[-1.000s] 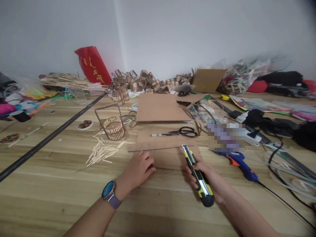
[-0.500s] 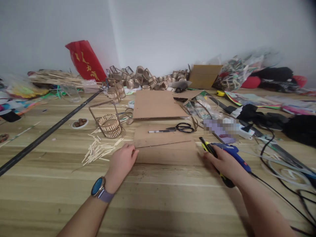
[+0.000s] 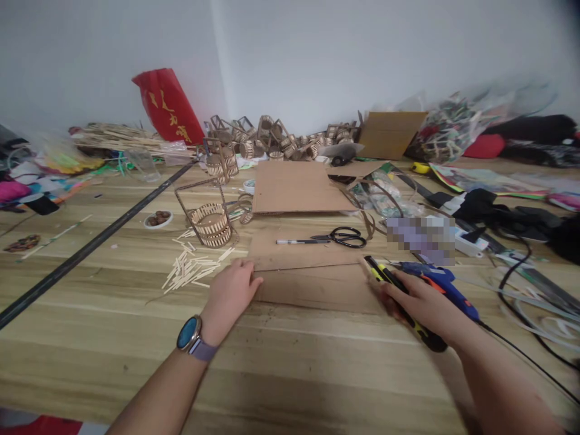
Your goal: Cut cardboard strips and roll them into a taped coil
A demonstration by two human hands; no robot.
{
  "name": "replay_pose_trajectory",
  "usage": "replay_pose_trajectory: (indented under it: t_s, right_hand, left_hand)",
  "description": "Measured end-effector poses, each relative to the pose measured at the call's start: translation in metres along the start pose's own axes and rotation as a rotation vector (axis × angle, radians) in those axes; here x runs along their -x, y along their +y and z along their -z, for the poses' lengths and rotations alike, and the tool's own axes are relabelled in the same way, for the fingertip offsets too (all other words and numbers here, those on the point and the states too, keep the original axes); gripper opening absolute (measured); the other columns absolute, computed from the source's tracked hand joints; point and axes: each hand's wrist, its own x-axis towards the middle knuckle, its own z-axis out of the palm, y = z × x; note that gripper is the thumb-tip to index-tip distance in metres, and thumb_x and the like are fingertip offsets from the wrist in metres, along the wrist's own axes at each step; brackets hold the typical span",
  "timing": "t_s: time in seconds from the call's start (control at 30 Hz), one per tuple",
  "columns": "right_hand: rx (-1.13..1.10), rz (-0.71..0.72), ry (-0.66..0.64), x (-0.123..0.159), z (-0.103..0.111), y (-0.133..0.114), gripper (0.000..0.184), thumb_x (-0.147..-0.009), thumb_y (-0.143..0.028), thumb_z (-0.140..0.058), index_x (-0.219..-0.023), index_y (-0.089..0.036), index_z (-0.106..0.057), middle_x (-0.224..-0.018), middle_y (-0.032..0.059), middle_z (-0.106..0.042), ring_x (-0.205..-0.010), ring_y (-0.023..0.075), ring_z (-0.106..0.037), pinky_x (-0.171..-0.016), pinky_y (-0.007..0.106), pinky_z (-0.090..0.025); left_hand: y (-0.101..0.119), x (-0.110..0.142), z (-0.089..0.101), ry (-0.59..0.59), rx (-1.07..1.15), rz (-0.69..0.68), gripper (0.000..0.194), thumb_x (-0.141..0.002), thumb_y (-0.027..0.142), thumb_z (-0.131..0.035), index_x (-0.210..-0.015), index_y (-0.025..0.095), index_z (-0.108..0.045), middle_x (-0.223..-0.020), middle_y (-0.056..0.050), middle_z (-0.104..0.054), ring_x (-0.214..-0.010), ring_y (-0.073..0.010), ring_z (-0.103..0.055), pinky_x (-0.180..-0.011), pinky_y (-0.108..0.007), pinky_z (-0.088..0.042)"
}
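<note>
My left hand (image 3: 232,290) lies over the left edge of a flat brown cardboard piece (image 3: 312,289), fingers flat and thumb spread. A dark slit line runs across that cardboard from my left fingertips to its right side. My right hand (image 3: 423,302) is wrapped round a yellow-and-black utility knife (image 3: 384,272) at the cardboard's right edge; I cannot make out its blade. On the cardboard's far part are a pen (image 3: 301,241) and black-handled scissors (image 3: 347,237). A blue glue gun (image 3: 446,281) lies just beyond my right hand.
A handled stick basket (image 3: 211,225) stands left, behind loose short sticks (image 3: 193,269). Another cardboard sheet (image 3: 299,187) lies farther back, before piled small baskets (image 3: 287,142). A white bowl of brown balls (image 3: 158,219) sits left. Cables (image 3: 502,281) and a phone (image 3: 419,238) lie right.
The view has swung slightly left. The slit now reaches nearer the cardboard's right edge, and the near strip sits slightly skewed. My left thumb has spread from the fingers; the knife stays in my right hand.
</note>
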Motion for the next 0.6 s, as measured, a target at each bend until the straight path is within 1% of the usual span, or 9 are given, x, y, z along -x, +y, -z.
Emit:
replay_pose_trajectory:
  t_s: [0.1,0.17,0.27,0.33,0.5,0.6]
  right_hand:
    - [-0.073,-0.032,-0.065,0.0,-0.001,-0.003,0.035,-0.078,-0.056,-0.061,-0.068,-0.024,-0.05,-0.048,-0.0025,-0.056,-0.041,0.0135,-0.052,-0.04,0.026,-0.042]
    - [-0.212,-0.039,-0.094,0.002,-0.002,-0.007,0.036,-0.076,-0.056,-0.064,-0.073,-0.023,-0.05,-0.055,-0.0026,-0.057,-0.044,0.0123,-0.051,-0.041,0.025,-0.042]
    - [-0.438,-0.071,-0.182,0.007,-0.005,-0.014,0.038,-0.076,-0.055,-0.068,-0.088,-0.022,-0.051,-0.07,-0.0009,-0.063,-0.049,0.0114,-0.054,-0.043,0.024,-0.045]
    - [-0.521,-0.082,-0.218,0.01,-0.007,-0.016,0.04,-0.077,-0.052,-0.07,-0.094,-0.023,-0.051,-0.077,-0.0004,-0.065,-0.052,0.011,-0.054,-0.045,0.024,-0.047]
    - [-0.551,-0.099,-0.324,0.011,-0.012,-0.014,0.036,-0.079,-0.051,-0.069,-0.093,-0.021,-0.054,-0.078,-0.0003,-0.065,-0.054,0.0102,-0.055,-0.047,0.023,-0.047]
    - [-0.558,-0.111,-0.373,0.011,-0.014,-0.015,0.038,-0.079,-0.053,-0.07,-0.091,-0.02,-0.056,-0.075,-0.0004,-0.063,-0.053,0.0095,-0.055,-0.046,0.022,-0.046]
  left_hand:
    - [0.001,-0.001,0.0,0.05,0.017,-0.028,0.02,-0.093,0.033,-0.056,-0.083,0.018,-0.064,-0.09,-0.009,-0.067,-0.088,-0.0266,-0.062,-0.075,-0.035,-0.045]
    - [0.003,-0.002,-0.001,0.079,0.066,-0.05,0.02,-0.093,0.032,-0.056,-0.082,0.018,-0.064,-0.089,-0.009,-0.068,-0.09,-0.0263,-0.061,-0.078,-0.035,-0.044]
    - [0.006,-0.002,-0.002,0.099,0.112,-0.093,0.02,-0.094,0.031,-0.054,-0.082,0.018,-0.064,-0.089,-0.008,-0.067,-0.091,-0.0258,-0.061,-0.079,-0.035,-0.044]
    - [0.009,-0.003,-0.005,0.1,0.12,-0.132,0.02,-0.095,0.03,-0.053,-0.083,0.018,-0.064,-0.09,-0.008,-0.067,-0.09,-0.0256,-0.06,-0.079,-0.036,-0.044]
    - [0.013,-0.004,-0.01,0.079,0.156,-0.228,0.02,-0.095,0.031,-0.054,-0.087,0.017,-0.066,-0.092,-0.008,-0.066,-0.094,-0.0257,-0.059,-0.084,-0.039,-0.044]
    - [0.016,-0.004,-0.008,0.067,0.16,-0.273,0.019,-0.094,0.032,-0.055,-0.09,0.018,-0.066,-0.095,-0.007,-0.066,-0.096,-0.0255,-0.059,-0.086,-0.039,-0.044]
